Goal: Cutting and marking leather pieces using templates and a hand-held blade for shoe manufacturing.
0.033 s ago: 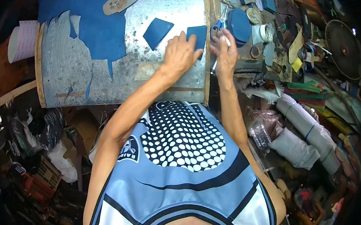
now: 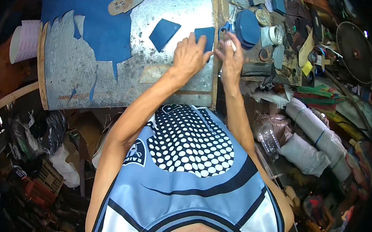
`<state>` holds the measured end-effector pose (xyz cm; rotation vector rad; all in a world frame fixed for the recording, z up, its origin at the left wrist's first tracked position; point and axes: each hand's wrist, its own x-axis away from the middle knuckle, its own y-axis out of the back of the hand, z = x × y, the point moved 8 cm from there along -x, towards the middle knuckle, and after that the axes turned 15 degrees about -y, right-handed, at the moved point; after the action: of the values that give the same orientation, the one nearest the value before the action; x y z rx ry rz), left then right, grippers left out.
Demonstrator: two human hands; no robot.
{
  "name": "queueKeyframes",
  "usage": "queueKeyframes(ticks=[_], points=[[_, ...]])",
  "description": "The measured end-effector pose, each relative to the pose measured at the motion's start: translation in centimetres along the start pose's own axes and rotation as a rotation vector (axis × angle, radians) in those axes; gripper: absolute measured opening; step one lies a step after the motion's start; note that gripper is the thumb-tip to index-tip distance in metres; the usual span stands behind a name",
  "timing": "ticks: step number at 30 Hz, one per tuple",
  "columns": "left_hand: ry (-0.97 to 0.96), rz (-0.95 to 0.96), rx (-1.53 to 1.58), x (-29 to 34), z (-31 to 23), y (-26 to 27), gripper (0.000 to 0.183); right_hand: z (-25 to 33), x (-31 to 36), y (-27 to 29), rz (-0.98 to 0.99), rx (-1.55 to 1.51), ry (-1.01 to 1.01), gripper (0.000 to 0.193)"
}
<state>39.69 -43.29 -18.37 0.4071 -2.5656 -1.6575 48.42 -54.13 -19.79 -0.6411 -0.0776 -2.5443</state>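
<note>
My left hand (image 2: 191,56) lies with its fingers spread, fingertips on the near edge of a blue sheet piece (image 2: 206,33) at the table's right side. Just right of it, my right hand (image 2: 231,61) is raised with bent fingers around a slim white object (image 2: 231,45), whose kind I cannot make out. A four-sided blue cut piece (image 2: 164,34) lies left of my left hand. Beyond my right hand are blue-handled scissors (image 2: 225,29) and a stack of rounded blue pieces (image 2: 248,27).
A large ragged blue sheet (image 2: 105,33) covers the far left of the metal-topped table (image 2: 123,92), with an oval tan template (image 2: 126,2) on it. White tape (image 2: 276,34) and scraps crowd the right bench. Grey wrapped rolls (image 2: 313,120) lie below, near a round fan (image 2: 354,52).
My right hand has shifted slightly, its fingers closer to my left thumb. The whole view has moved a little; the blue pieces stay in place.
</note>
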Motion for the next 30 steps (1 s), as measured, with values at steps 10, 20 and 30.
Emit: queueKeyframes(ticks=[10, 20, 30], points=[[0.037, -0.060, 0.193, -0.1, 1.8, 0.6, 0.056, -3.4, 3.2, -3.2, 0.028, 0.053, 0.119, 0.042], [-0.003, 0.006, -0.063, -0.1, 0.5, -0.3, 0.051, -1.5, 2.1, 1.8, -0.087, -0.147, 0.125, 0.047], [-0.046, 0.066, -0.060, 2.7, 2.6, 0.9, 0.044, -2.0, 2.7, -0.2, 0.001, 0.113, 0.079, 0.033]])
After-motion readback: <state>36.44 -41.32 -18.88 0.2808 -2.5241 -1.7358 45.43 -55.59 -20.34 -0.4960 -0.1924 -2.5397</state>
